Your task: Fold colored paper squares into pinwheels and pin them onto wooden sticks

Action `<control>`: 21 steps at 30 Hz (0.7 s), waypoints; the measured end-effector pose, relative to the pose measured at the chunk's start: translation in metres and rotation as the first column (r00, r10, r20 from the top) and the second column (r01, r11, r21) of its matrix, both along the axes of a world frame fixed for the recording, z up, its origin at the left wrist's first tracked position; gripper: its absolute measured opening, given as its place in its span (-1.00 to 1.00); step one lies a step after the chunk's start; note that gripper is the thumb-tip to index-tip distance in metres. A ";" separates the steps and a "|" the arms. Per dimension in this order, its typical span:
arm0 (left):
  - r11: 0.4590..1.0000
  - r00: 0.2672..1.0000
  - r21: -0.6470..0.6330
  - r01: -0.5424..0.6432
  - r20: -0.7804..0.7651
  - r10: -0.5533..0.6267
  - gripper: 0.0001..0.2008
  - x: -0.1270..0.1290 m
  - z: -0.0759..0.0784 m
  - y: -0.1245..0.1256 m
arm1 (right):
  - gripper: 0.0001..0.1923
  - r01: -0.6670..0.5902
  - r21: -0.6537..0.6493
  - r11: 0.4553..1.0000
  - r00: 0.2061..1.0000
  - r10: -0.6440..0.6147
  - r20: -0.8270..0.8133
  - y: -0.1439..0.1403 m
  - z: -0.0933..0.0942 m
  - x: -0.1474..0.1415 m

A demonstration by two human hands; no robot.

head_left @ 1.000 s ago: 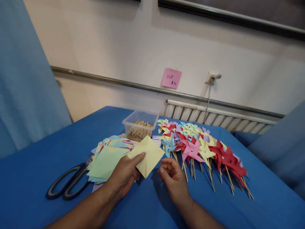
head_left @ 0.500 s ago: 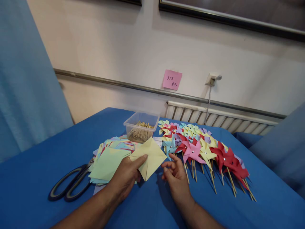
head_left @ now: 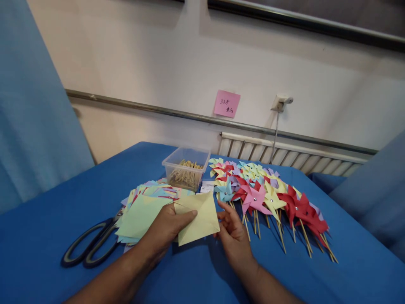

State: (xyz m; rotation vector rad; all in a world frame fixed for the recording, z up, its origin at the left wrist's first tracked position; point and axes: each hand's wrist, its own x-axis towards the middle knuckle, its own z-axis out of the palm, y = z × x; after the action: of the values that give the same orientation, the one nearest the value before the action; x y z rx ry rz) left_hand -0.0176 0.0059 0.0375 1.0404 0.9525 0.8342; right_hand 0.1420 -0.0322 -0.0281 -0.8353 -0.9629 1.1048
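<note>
A yellow square of paper (head_left: 202, 219) with crease lines is pinched in my left hand (head_left: 166, 226), the thumb lying flat on its face. Close by its right edge is my right hand (head_left: 234, 236), fingers loosely curled and apart. Whether a fingertip touches the paper there, I cannot tell. Beneath and left of my left hand lies a stack of coloured paper sheets (head_left: 139, 219), a light green one on top. Dark-handled scissors (head_left: 95, 245) lie left of the stack, their blades hidden under it.
Behind the stack stands a clear plastic box (head_left: 185, 169) of thin wooden sticks. Several rows of finished pinwheels (head_left: 256, 198) on sticks spread over the right of the blue-covered table (head_left: 196, 278). A small white label (head_left: 207, 186) lies near the box. A radiator (head_left: 247, 147) runs behind.
The yellow paper has turned in my left hand, from a corner-up diamond to nearly square-on. My right hand stays close to its right side. The view has shifted slightly.
</note>
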 end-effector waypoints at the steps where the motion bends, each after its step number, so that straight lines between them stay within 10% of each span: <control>1: 1.000 1.000 -0.002 -0.006 -0.012 0.006 -0.52 0.000 -0.001 0.000 | -0.52 -0.028 0.014 1.000 1.000 0.028 0.000 -0.001 0.001 -0.001; 21: 0.972 0.972 0.091 -0.216 -0.071 0.222 -0.61 0.002 -0.006 0.005 | -0.46 -0.076 0.037 0.996 0.976 0.067 0.205 -0.008 -0.002 -0.006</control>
State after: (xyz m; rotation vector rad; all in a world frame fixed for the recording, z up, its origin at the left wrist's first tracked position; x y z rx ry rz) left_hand -0.0160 0.0112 0.0316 1.0589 1.1240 1.0278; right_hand 0.1361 -0.0406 -0.0301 -0.8952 -1.1926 1.0693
